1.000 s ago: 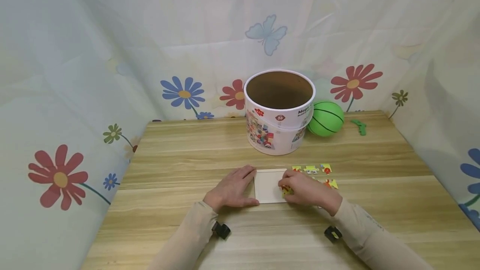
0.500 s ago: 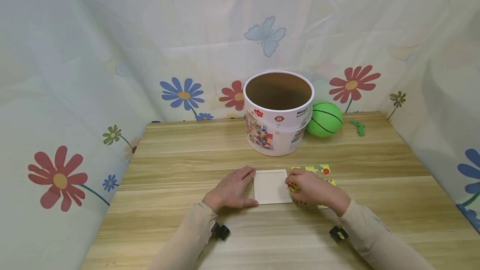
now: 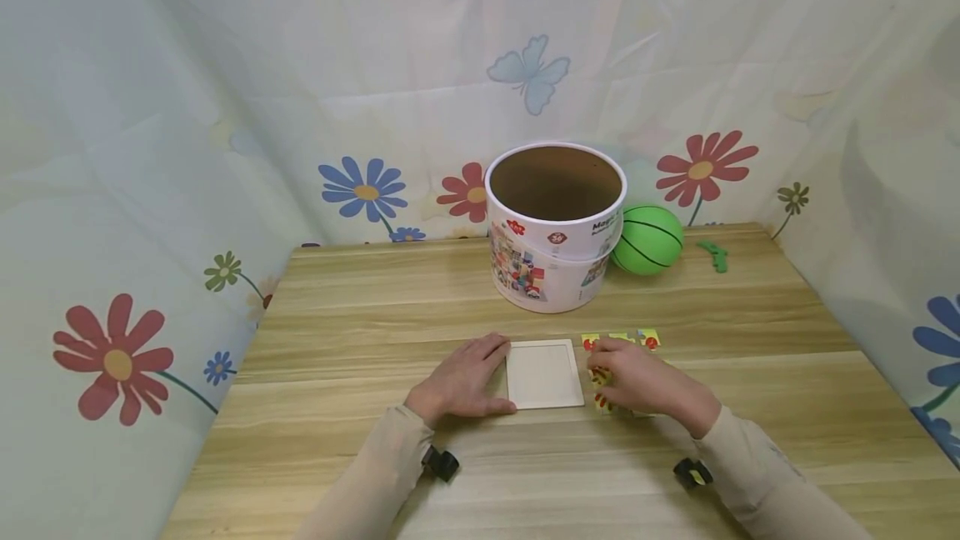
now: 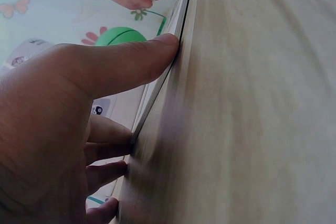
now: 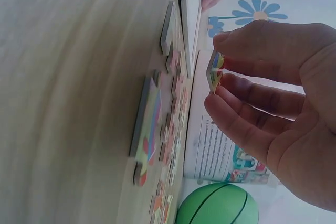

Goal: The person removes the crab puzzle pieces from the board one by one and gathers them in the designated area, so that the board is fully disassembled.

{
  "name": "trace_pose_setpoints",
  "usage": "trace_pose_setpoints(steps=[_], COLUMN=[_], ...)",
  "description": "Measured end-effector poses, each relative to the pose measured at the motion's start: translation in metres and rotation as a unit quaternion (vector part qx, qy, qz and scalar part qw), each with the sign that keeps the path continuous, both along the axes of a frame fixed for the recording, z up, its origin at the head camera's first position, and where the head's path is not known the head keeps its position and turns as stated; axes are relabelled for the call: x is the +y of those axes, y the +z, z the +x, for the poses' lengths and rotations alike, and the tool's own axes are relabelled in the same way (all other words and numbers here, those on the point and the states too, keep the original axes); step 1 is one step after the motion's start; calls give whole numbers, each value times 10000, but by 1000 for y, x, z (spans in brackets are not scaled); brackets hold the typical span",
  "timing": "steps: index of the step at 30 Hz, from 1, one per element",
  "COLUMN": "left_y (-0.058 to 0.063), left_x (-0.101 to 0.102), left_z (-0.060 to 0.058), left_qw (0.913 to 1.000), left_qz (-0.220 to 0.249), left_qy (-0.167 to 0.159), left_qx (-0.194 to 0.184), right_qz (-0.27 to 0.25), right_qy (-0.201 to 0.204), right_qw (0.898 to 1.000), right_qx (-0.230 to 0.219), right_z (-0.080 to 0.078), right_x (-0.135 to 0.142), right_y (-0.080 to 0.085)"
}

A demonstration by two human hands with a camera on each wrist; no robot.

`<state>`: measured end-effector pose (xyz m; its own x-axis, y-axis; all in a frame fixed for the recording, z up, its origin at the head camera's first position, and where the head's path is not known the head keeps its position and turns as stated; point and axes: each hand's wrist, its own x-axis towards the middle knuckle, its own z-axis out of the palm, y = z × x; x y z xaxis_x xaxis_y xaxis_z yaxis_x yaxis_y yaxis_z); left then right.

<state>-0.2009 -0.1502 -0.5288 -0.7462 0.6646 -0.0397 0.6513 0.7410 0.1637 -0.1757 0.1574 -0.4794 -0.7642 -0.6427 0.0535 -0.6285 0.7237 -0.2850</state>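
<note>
A square wooden puzzle tray with a raised rim lies flat on the table, bare inside. My left hand rests at its left side, thumb at the near corner and fingertips by the far one. In the left wrist view the thumb lies straight along the tray's edge. My right hand pinches a puzzle piece between thumb and fingertips, tilted above the table to the right of the tray. Beneath it lie several jigsaw pieces with yellow, red and blue print, partly covered by the hand in the head view.
Behind the tray stands a large white bucket with printed sides. A green ball touches its right side, and farther right lies a small green toy. A flowered curtain hangs around the wooden table.
My right hand has moved right, from over the tray to above the pieces beside it, uncovering the tray's right edge. The left hand stays at the tray's left side.
</note>
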Motion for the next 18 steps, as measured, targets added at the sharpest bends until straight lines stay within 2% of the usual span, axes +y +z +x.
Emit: trace_pose_setpoints(steps=[7,15,18], left_y=[0,1,2], left_x=[0,1,1], left_z=[1,1,1], left_qw=[10000,10000,9999], left_qz=[-27,-38,-53], left_qy=[37,29,50], left_qx=[-32,-65,-86], right_qz=[-68,-136,-82], right_qy=[-134,-82,-241], right_qw=[9998,9996,9996], right_qx=[-95,238,96], right_z=[2,6,7], right_x=[8,20,24], right_y=[1,-2,-2])
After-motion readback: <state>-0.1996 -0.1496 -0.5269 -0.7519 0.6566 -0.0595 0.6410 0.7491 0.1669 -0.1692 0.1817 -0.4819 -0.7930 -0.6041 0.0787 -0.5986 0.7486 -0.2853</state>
